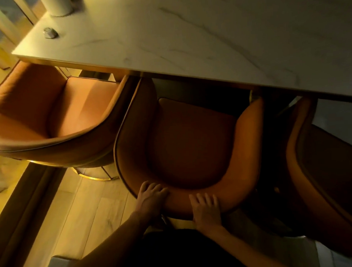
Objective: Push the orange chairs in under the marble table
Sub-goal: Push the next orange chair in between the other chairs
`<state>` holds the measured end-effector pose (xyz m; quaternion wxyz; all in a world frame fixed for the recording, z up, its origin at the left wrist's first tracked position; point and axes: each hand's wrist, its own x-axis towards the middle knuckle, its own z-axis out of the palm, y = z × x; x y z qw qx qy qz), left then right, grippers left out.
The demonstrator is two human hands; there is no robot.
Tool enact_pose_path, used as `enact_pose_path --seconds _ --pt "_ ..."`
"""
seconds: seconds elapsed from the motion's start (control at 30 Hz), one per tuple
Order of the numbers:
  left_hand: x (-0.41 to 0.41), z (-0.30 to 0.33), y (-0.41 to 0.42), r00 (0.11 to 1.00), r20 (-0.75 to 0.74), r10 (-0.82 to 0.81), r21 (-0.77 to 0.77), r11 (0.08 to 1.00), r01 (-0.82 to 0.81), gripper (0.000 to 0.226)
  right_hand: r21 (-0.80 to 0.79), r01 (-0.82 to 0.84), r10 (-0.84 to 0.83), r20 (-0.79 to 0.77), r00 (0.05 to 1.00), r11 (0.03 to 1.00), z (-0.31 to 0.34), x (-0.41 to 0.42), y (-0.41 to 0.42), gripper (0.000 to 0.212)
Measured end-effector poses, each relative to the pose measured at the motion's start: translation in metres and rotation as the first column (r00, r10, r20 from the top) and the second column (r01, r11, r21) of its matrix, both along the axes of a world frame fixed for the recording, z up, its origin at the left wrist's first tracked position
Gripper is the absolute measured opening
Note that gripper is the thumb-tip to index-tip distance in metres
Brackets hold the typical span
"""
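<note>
Pressing flat on the curved backrest of the middle orange chair: left hand at 7 o'clock of the seat, fingers spread over the rim; right hand just beside it at 6 o'clock, fingers also splayed, gripping nothing. Sitting with its front edge tucked beneath the marble table. Flanking at 9 o'clock, the left orange chair; at 3 o'clock, the right orange chair, partly under the tabletop.

Right-hand chair and white cylinder frame-cropped; middle chair's front under tabletop
</note>
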<state>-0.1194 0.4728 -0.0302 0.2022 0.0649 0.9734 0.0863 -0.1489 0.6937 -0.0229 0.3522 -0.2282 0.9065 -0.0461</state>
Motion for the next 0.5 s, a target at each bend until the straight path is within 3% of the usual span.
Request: enact_pose_path --seconds 0.5 --pt "-0.018 0.000 0.015 0.999 0.020 0.045 0.029 0.999 -0.046 0.053 -0.063 -0.013 0.011 -0.032 0.999 0.998 -0.014 -0.025 0.019 0.061"
